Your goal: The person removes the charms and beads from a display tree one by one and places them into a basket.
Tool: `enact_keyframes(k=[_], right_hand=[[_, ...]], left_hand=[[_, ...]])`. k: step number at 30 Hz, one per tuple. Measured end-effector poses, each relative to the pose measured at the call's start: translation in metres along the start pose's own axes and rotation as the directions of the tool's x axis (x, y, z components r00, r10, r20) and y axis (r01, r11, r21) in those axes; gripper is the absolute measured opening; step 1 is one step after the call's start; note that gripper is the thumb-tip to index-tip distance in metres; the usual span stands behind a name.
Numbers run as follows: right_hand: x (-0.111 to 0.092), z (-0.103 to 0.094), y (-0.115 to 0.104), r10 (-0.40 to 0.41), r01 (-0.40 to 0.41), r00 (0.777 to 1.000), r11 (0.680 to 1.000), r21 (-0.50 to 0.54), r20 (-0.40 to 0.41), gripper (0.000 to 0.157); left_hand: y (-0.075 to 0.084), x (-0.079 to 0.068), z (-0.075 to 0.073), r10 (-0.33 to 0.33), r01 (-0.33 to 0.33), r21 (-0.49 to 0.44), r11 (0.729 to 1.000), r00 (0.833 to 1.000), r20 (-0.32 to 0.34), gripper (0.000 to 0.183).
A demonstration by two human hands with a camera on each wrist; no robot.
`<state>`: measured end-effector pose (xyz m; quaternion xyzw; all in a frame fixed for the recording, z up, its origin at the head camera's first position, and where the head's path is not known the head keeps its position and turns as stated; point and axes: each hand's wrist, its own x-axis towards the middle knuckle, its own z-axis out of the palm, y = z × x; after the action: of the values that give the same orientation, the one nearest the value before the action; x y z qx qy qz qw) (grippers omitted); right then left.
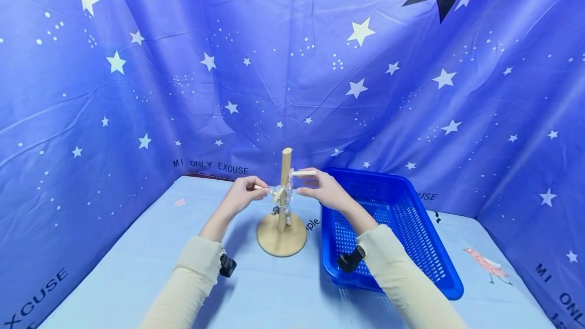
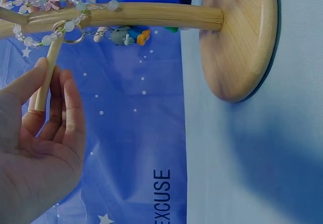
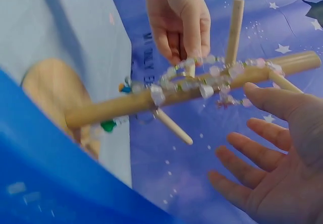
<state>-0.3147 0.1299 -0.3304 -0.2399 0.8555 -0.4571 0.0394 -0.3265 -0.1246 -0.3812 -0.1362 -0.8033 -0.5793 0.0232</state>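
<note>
A wooden peg stand [image 1: 286,161] rises upright from a round base [image 1: 282,245]. My left hand [image 1: 242,194] pinches one of its pegs [image 2: 46,85] between thumb and fingers. Pale beads in a strand [image 2: 30,41], with pink and white flower charms, loop over this peg and across the post. A keychain with a small grey-blue figure [image 2: 123,35] hangs by its metal ring on the same peg. On the stand's other side, my right hand [image 1: 326,189] has its fingers spread beside the beads and another peg [image 3: 285,81], holding nothing. A green charm [image 3: 108,126] hangs lower, near the base.
To the right of the stand sits a blue plastic basket [image 1: 425,248] with perforated walls, beneath my right forearm. Pale blue cloth [image 1: 274,288] covers the table. A blue starred curtain [image 1: 283,80] encloses the back and sides.
</note>
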Motion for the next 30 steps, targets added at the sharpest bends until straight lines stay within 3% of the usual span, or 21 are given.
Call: enact_keyframes(k=[3, 6, 10, 14, 25, 30], right_hand=[[0.004, 0.007, -0.001, 0.005, -0.007, 1.0, 0.996, 0.094, 0.023, 0.046], [0.007, 0.011, -0.003, 0.057, -0.063, 0.998, 0.982, 0.18, 0.038, 0.046], [0.008, 0.015, -0.005, 0.145, -0.152, 0.988, 0.939, 0.309, 0.046, 0.047], [0.008, 0.015, -0.004, 0.173, -0.171, 0.984, 0.893, 0.416, 0.033, 0.047], [0.003, 0.009, 0.004, 0.257, -0.214, 0.966, 0.851, 0.48, -0.026, 0.032], [0.0, 0.007, 0.002, 0.273, -0.214, 0.961, 0.816, 0.537, -0.032, 0.029]], left_hand=[[-0.001, -0.001, 0.0, 0.001, -0.001, -0.01, 1.0, 1.0, -0.003, 0.017], [-0.002, -0.001, 0.001, -0.009, 0.009, -0.015, 1.0, 1.0, -0.008, 0.017], [-0.003, 0.0, 0.002, -0.016, 0.016, -0.016, 1.0, 1.0, -0.009, 0.017], [-0.003, 0.0, 0.001, -0.012, 0.012, -0.022, 1.0, 1.0, -0.009, 0.017], [-0.004, 0.003, 0.002, -0.005, 0.005, -0.027, 1.0, 1.0, 0.004, 0.017], [-0.005, 0.004, 0.001, -0.004, 0.004, -0.025, 1.0, 1.0, 0.006, 0.016]])
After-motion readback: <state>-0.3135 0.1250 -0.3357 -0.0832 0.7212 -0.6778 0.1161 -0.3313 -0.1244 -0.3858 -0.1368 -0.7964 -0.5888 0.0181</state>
